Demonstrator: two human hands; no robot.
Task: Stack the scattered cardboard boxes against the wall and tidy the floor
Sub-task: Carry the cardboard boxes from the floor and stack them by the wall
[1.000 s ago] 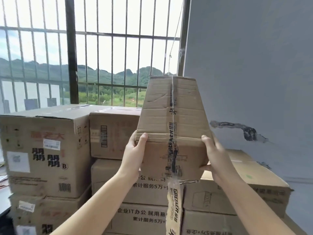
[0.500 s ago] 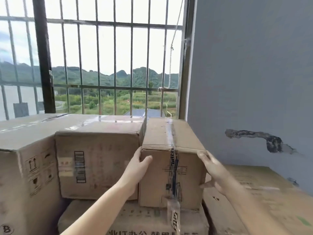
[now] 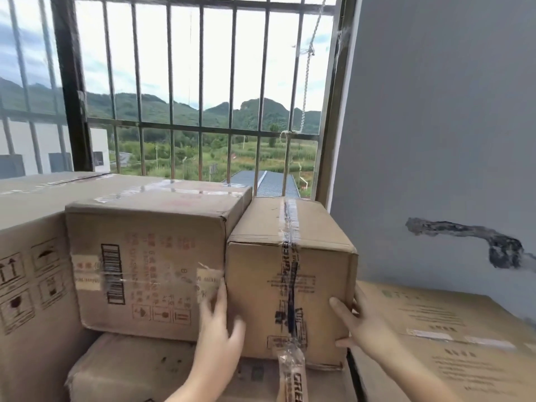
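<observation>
A small taped cardboard box stands on top of the stack, pushed up against a wider barcode box on its left. My left hand is blurred at the small box's lower left edge, fingers straight, thumb against the front face. My right hand rests at the box's lower right corner with straight fingers touching its front and side. A loose strip of printed tape hangs from the box's bottom edge.
A tall box stands at the left and a lower flat box at the right. Another box lies under the stack. Behind are a barred window and, on the right, a grey wall with a dark patch.
The small box came down from being held up tilted and now sits on the stack beside the barcode box. Both hands slid from its upper edges to its lower corners.
</observation>
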